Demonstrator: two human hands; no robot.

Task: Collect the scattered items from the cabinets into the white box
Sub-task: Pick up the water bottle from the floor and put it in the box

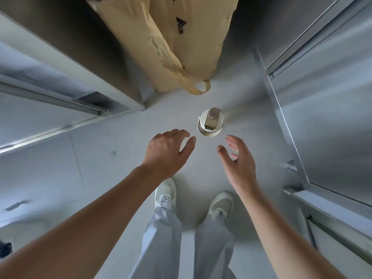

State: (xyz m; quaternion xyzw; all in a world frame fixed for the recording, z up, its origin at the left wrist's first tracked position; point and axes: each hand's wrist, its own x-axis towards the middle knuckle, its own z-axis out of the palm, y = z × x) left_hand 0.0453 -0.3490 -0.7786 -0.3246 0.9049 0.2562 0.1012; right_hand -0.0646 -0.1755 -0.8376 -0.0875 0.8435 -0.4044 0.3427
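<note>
A cream-white cup (pixel 210 122) with a beige flip lid stands upright on the pale floor, seen from straight above. My left hand (pixel 168 152) hovers just left of and below it, fingers spread and empty. To the cup's lower right, my right hand (pixel 239 160) is also open, palm turned inward, holding nothing. Neither hand touches the cup. No white box is in view.
A tall tan cardboard carton (pixel 181 43) with torn tape stands just beyond the cup. Grey cabinet panels (pixel 66 63) rise at the left, and metal-framed ones (pixel 322 97) at the right. My legs and white shoes (pixel 166 193) stand on the floor below the hands.
</note>
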